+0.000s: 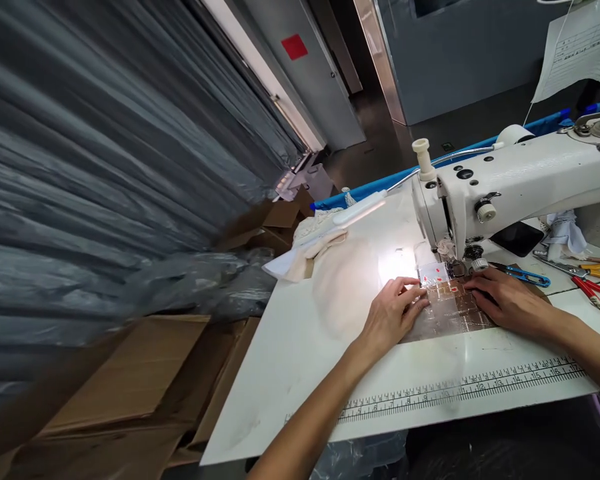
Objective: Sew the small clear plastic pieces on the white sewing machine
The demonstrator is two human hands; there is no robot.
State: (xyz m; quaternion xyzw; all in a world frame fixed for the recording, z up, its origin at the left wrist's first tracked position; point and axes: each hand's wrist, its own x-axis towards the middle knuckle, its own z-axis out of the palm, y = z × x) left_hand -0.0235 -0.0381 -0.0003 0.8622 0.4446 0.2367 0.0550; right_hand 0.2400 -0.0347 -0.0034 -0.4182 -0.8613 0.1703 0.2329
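My left hand (394, 308) nine o'clock, right hand (505, 299) three, apart, likely steadying clear sheet (444, 312) flat; whether pinching, can't tell.

the left hand (393, 310) touches a clear plastic sheet (443, 319) with red marks at its nine o'clock, the right hand (507, 300) at three. from the sheet, the white sewing machine (535, 177) stands at one o'clock, blue thread snips (534, 278) lie at two, red-handled pliers (597, 298) at three; the tabletop (265, 373) carries a printed ruler scale (430, 398) at six.
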